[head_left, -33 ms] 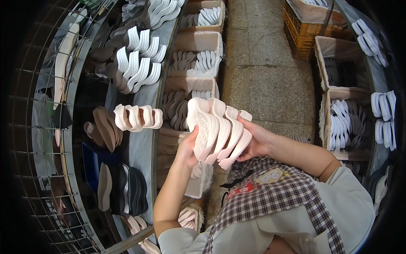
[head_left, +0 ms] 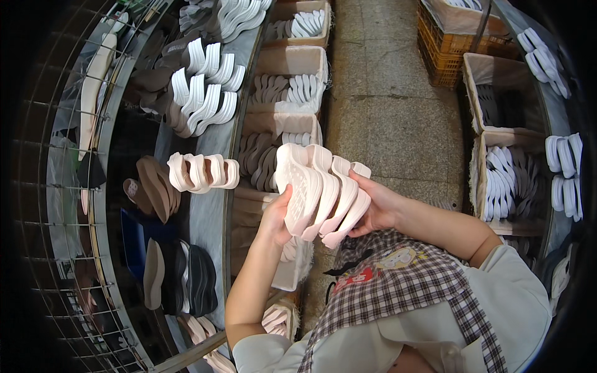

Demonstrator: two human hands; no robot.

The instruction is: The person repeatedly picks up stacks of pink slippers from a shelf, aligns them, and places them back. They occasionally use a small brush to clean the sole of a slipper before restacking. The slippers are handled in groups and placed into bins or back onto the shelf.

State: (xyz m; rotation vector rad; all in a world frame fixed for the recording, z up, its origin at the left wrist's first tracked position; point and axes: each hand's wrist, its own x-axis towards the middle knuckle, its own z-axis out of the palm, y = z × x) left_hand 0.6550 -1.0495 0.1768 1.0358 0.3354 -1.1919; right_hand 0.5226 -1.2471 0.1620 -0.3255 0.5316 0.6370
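Observation:
Between my two hands is a row of several pale pink shoe soles, nested side by side and tilted. My left hand grips the left end, its thumb against a dotted sole face. From the right, my right hand closes around the other end; some of its fingers are hidden behind the soles. To the left, another group of pale pink soles stands on the grey shelf, apart from my hands.
White soles are stacked farther up the shelf; brown soles and dark soles rest nearer. Cloth-lined bins of soles line the aisle, with more bins and an orange crate on its right. Wire mesh edges the left.

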